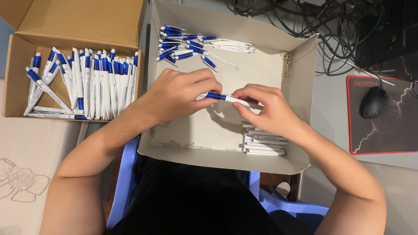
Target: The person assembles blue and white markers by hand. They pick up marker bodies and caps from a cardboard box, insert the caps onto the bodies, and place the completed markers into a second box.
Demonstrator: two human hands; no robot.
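Pen (224, 98), white with a blue middle band, lies level between both hands over the middle of a shallow white cardboard tray (300, 104). The left hand (180, 93) closes its fingers (208, 89) around the blue-banded end, thumb underneath. The right hand (263, 109) pinches the white end with its fingertips (241, 96), the other fingers curled in below it. Both hands grip the same pen; whether it is in one piece or two where the hands meet is hard to tell, since the fingers cover the joint.

Inside the tray, a loose heap of blue-and-white pen parts (180, 45) lies at the far left corner, with thin white refill-like pieces (230, 45) just beside it to the right. A stack of plain white barrels (263, 141) sits at the near right side of the tray, just under the right wrist.

To the left, well apart from the hands, an open brown cardboard box (82, 26) holds a row of finished blue-and-white pens (96, 82). On the right, a black computer mouse (374, 102) rests on a dark mouse mat with a red edge (392, 135) on the grey tabletop (335, 100), and tangled black cables (305, 17) lie beyond it. A blue plastic chair (124, 182) shows beneath the tray.
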